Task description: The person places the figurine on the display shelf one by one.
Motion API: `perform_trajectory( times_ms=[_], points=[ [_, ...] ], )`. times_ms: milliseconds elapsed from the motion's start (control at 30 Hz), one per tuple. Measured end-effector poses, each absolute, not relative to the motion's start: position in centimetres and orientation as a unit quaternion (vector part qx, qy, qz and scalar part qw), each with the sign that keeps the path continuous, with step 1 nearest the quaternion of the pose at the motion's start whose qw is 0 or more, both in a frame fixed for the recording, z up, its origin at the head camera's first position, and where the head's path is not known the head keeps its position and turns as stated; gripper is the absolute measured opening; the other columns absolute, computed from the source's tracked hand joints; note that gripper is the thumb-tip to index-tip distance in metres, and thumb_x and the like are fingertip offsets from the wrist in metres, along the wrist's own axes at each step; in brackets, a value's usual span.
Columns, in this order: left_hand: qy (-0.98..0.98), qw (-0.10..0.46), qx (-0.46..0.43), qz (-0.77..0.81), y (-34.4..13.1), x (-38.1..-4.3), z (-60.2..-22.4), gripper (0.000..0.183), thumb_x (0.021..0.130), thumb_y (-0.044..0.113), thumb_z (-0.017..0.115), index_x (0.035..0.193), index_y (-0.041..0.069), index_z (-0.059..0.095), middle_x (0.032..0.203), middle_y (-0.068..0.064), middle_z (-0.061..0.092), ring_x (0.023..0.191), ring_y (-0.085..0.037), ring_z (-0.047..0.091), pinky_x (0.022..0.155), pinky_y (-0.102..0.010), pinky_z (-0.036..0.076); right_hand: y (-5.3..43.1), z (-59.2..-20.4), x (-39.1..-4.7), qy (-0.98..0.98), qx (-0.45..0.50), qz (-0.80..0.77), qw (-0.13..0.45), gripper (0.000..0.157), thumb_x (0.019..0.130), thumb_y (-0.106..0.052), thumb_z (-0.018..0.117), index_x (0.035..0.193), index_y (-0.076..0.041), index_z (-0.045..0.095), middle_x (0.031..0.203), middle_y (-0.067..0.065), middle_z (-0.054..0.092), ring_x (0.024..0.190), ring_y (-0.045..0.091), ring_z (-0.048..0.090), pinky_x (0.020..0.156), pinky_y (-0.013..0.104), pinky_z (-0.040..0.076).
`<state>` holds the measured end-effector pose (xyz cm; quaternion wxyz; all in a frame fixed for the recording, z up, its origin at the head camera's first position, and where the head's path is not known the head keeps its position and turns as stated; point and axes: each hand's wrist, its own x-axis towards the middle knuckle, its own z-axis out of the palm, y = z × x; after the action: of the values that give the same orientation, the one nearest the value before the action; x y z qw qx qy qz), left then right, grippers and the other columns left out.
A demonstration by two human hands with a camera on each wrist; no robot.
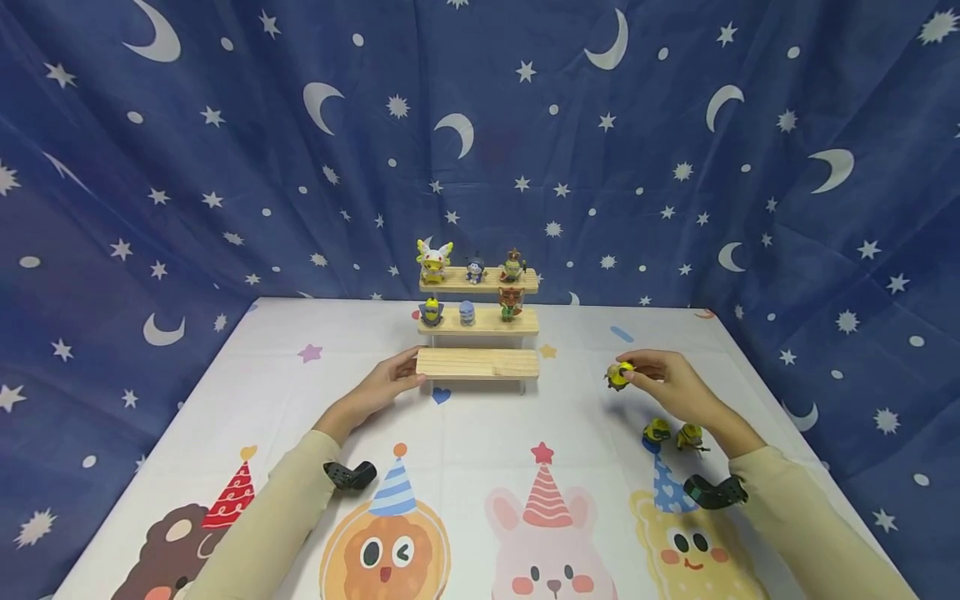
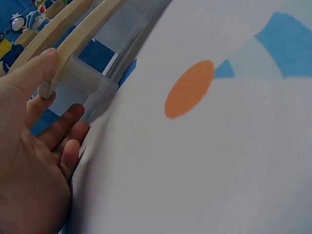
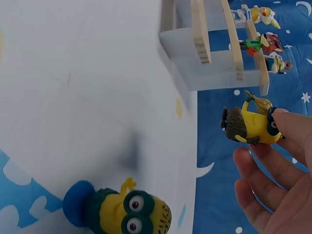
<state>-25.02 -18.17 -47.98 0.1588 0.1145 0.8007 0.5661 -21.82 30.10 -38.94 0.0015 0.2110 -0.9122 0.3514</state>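
Note:
A three-tier wooden display stand [image 1: 477, 364] stands near the back of the table. My left hand [image 1: 386, 382] holds the left end of its lowest board, thumb on the board [image 2: 73, 46] and a finger below; the other fingers curl loosely. Off to the stand's right, my right hand [image 1: 671, 385] pinches a yellow minion figurine [image 3: 256, 124] by its head, between thumb and fingers. The figurine has a brown shaggy skirt and hangs above the tabletop. Below that hand, two more minion figurines [image 1: 656, 431] stand on the table, one on a blue base.
Several figurines stand on the upper two boards, among them a fox figurine [image 1: 511, 303], a small blue figurine [image 1: 467, 313] and a white-and-yellow eared figurine [image 1: 433, 261]. A white cartoon-print cloth [image 1: 480, 433] covers the table. A blue starry curtain [image 1: 495, 150] hangs behind.

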Motion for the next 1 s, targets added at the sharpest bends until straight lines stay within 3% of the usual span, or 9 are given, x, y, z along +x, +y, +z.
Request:
perform_trajectory(
  times_ms=[467,800,1000],
  points=[
    [0.804,0.159,0.116,0.562,-18.2,-25.0,-48.1,0.079,0.102,0.035,0.061,0.163,0.012,0.017,0.16,-0.022,0.038,0.145,-0.039,0.042,0.121,-0.055,0.034,28.4,-39.5,-22.4,-0.904,0.223,0.366,-0.001,0.029,0.099,-0.007,0.064,0.127,-0.001,0.067,0.119,0.018,0.073,0.098,0.024,0.071,0.082,0.018,0.056],
    [0.801,0.161,0.111,0.566,-18.2,-24.9,-47.9,0.079,0.101,0.034,0.062,0.163,0.012,0.018,0.161,-0.022,0.037,0.146,-0.039,0.04,0.122,-0.055,0.032,26.4,-39.8,-22.3,-0.907,0.209,0.365,-0.032,0.029,0.099,-0.008,0.064,0.127,-0.002,0.068,0.119,0.016,0.073,0.102,0.027,0.069,0.088,0.038,0.059],
    [0.803,0.157,0.113,0.564,-18.2,-25.0,-47.9,0.078,0.102,0.034,0.061,0.163,0.012,0.018,0.161,-0.022,0.037,0.147,-0.04,0.04,0.121,-0.056,0.033,25.3,-40.0,-22.3,-0.902,0.222,0.37,-0.036,0.028,0.098,-0.007,0.064,0.125,0.0,0.068,0.119,0.017,0.073,0.102,0.027,0.069,0.091,0.043,0.059]
  ],
)
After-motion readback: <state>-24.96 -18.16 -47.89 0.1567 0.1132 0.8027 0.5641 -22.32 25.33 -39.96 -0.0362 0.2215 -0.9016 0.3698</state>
